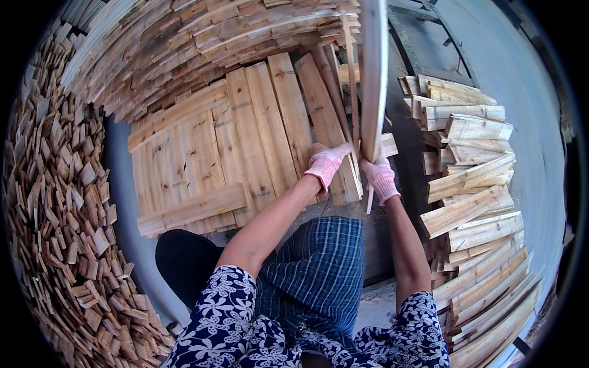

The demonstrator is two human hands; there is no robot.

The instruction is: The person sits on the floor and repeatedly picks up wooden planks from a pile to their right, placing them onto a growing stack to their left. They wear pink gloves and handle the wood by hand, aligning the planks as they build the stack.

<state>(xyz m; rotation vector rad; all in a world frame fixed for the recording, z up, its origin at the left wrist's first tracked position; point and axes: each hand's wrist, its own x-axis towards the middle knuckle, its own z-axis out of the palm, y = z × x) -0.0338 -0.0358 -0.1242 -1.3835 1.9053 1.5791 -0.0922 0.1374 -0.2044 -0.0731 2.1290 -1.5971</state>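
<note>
Both my hands wear pink-and-white gloves. My right hand (379,176) is closed around the lower end of a long, pale wooden plank (373,80), which stands on edge and rises toward the far side. Just to its left, my left hand (328,164) curls over a brown wooden board (319,92) at the right end of a row of boards. Its fingertips are partly hidden by the board. Beside these, a panel of flat boards (257,135) lies side by side, with crosswise boards near its far and near edges.
A high stack of boards (245,37) fills the far side. Short wood offcuts (67,221) are heaped along the left. More boards (472,214) lie piled on the right, near a dark metal frame (423,37). A black round seat (184,260) is by my left leg.
</note>
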